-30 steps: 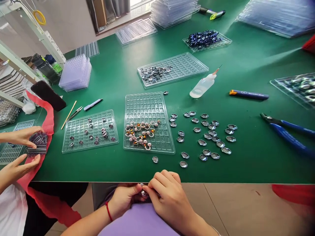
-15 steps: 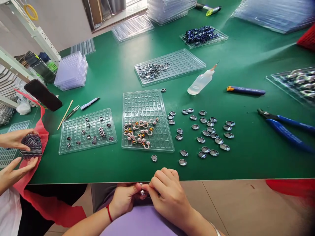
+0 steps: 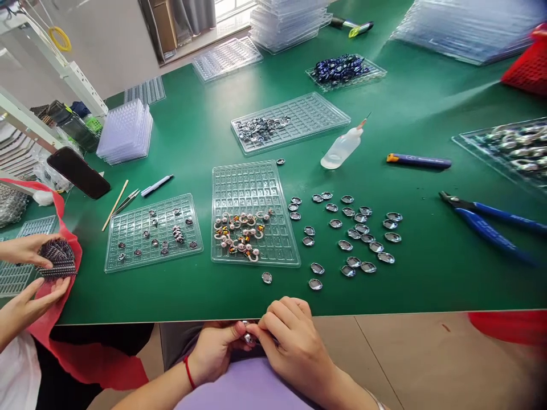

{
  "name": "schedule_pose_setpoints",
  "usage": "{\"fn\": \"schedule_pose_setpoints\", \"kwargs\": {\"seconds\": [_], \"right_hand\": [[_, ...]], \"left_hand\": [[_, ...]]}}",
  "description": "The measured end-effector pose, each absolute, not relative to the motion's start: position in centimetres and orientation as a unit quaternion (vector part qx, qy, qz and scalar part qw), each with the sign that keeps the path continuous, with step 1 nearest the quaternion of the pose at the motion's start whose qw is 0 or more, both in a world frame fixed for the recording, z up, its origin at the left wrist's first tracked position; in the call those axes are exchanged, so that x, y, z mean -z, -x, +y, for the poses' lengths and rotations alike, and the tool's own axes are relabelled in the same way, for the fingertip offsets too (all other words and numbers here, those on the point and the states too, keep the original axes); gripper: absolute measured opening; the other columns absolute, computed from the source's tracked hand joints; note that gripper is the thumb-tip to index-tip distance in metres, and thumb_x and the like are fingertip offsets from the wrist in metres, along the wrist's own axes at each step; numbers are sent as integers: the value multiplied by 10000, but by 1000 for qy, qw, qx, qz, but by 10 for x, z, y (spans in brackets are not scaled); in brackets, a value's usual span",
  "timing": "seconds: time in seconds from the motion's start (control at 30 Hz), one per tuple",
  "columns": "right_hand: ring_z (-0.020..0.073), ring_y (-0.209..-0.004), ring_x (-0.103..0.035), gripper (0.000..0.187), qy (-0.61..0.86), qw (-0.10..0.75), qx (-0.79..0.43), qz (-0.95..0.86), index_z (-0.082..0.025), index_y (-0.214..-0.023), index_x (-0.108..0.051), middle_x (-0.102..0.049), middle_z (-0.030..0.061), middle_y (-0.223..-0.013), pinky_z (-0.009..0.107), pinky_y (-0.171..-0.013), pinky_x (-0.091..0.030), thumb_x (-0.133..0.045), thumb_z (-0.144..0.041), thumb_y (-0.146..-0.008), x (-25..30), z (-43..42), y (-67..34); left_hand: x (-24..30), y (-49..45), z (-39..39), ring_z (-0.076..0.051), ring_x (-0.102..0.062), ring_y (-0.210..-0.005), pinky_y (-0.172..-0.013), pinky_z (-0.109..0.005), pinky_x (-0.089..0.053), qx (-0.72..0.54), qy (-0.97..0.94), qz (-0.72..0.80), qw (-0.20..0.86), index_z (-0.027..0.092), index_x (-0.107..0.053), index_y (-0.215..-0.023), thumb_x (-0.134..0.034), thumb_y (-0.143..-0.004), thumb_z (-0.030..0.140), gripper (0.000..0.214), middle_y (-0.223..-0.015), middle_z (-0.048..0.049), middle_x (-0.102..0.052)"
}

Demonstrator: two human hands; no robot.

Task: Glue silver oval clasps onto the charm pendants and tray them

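Note:
Just off the table's front edge, above my lap, both hands meet at a small shiny silver piece [image 3: 248,337]. My left hand [image 3: 214,350], with a red cord at the wrist, pinches it between thumb and fingers. Curled closed, my right hand [image 3: 293,336] presses its thumb and forefinger against the same piece; its other fingertips are hidden. On the table ahead lie several loose oval silver pieces [image 3: 315,284]. Behind my hands, a clear compartment tray [image 3: 243,185] carries a heap of small curved pieces with coloured beads [image 3: 241,247].
Left of centre sits another clear tray [image 3: 111,256] with small dark parts. Tweezers [image 3: 127,200], a pen [image 3: 157,185] and a phone [image 3: 79,172] lie beyond it. Cutters [image 3: 482,216], a marker-like tool [image 3: 419,161] and a squeeze bottle [image 3: 342,148] are rightward. A co-worker's hands [image 3: 32,302] are far left.
The camera view has shifted slightly, so the table items sit a little differently in the picture. My hands keep nearly the same pose around the silver piece.

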State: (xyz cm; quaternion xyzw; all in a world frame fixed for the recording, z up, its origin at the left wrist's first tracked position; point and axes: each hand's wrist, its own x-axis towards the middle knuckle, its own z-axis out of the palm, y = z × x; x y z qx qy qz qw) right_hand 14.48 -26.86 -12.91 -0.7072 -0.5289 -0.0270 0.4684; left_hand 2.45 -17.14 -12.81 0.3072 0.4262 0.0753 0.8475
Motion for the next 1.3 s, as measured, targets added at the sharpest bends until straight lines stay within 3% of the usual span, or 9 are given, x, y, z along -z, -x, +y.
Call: {"fn": "schedule_pose_setpoints", "kwargs": {"seconds": [0.3, 0.93, 1.3], "right_hand": [[138, -629, -399, 284, 705, 475, 10, -526, -175, -661, -501, -487, -11, -629, 323, -677, -271, -520, -143, -943, 126, -270, -145], [145, -694, -480, 129, 682, 514, 3, -521, -193, -877, -654, -595, 10, -725, 337, -734, -307, -546, -185, -947, 122, -272, -144], [144, -646, -445, 238, 713, 489, 23, -501, -183, -684, -541, -538, -3, -657, 331, -695, -279, -538, -156, -921, 126, -267, -140]], "left_hand": [[127, -23, -167, -129, -595, -595, -561, -242, -464, -38, -300, 419, 856, 106, -762, -713, -925, -517, 384, 378, -693, -59, -694], [126, -18, -163, -128, -569, -619, -611, -258, -441, 14, -286, 377, 881, 95, -771, -822, -918, -545, 364, 413, -714, -48, -672], [133, -19, -164, -127, -591, -622, -600, -254, -454, -13, -266, 403, 876, 99, -755, -773, -919, -556, 355, 374, -710, -52, -680]]}}
